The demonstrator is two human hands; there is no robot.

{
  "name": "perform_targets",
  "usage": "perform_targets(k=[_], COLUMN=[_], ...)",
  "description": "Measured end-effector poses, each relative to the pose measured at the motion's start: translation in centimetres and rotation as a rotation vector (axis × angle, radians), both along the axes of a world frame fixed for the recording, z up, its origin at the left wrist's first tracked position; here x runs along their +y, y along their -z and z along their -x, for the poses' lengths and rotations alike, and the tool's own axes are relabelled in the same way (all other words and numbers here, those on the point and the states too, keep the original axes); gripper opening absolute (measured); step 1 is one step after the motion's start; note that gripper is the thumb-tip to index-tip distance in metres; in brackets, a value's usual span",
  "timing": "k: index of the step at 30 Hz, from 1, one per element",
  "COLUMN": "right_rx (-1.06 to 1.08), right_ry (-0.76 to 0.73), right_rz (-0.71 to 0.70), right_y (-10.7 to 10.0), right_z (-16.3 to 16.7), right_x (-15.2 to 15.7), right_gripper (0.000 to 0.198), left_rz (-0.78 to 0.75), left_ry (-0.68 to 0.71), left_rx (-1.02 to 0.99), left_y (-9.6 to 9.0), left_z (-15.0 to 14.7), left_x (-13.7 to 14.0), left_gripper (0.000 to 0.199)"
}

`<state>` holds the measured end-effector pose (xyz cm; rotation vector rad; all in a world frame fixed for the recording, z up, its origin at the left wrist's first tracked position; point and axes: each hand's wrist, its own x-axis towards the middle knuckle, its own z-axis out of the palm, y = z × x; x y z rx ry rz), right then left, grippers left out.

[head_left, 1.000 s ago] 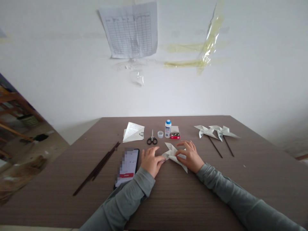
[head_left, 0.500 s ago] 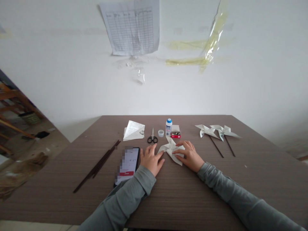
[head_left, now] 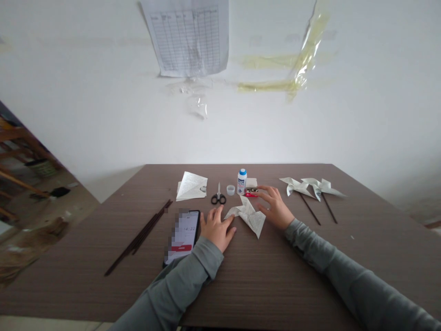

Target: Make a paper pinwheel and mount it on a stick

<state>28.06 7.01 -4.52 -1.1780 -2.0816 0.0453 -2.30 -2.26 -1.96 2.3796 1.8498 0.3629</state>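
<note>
Our left grip (head_left: 217,230), fingers apart, seemingly steadies folded paper (head_left: 254,220).
Our right grip (head_left: 275,209), parted, is at the red box (head_left: 251,194), perhaps touching.

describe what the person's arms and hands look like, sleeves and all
Both arms wear long, plain sleeves in a muted grey-green, with no print visible. The left sleeve ends in a fairly smooth, wide cuff, while the right sleeve bunches into wrinkles near the wrist. The left hand and right hand are bare: no gloves, rings or watch show.
</note>
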Motion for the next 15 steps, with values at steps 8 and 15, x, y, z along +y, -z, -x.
perform_targets(k=[8, 15], right_rx=[-0.183, -0.204], right_ry=[0.035, 0.041], right_rz=[0.118, 0.188], right_y=[-3.0, -3.5], right_z=[3.2, 4.9], right_x=[5.1, 6.7], right_gripper=[0.054, 0.063], left_rz=[0.043, 0.039], left_ry=[-0.042, -0.005], left_rx=[0.014, -0.013], left_y=[-1.7, -1.9], left_z=[-0.7, -0.5], left_x=[-0.3, -0.6], left_gripper=[0.050, 0.051])
